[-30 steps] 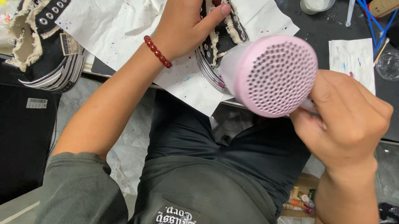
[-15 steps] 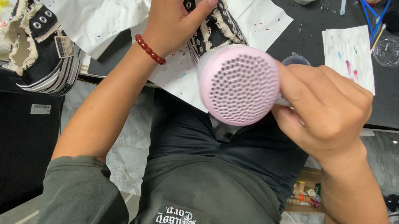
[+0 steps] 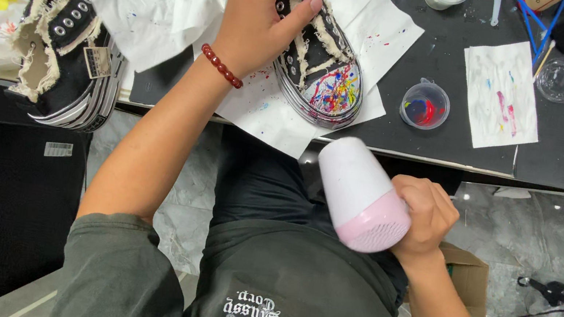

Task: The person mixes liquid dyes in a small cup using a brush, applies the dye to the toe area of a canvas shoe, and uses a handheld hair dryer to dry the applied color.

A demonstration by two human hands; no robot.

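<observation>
Left hand (image 3: 261, 19) clasps black sneaker (image 3: 321, 61), toe pointing near-right, on black table (image 3: 446, 141). Right hand (image 3: 424, 219) grips pink hairdryer (image 3: 361, 195), nozzle toward far-left.

Grey short-sleeved shirt, dark trousers, red bead bracelet (image 3: 221, 66) on left wrist.

There is one view only, from a camera worn on the person's head, looking steeply down over the chest and lap. It sits close: the arms fill the middle of the frame. The desk (image 3: 446, 141) lies beyond the hands, along the top edge, its near rim crossing the frame just past the right hand (image 3: 424, 219). Below and beside both hands the floor shows.
</observation>
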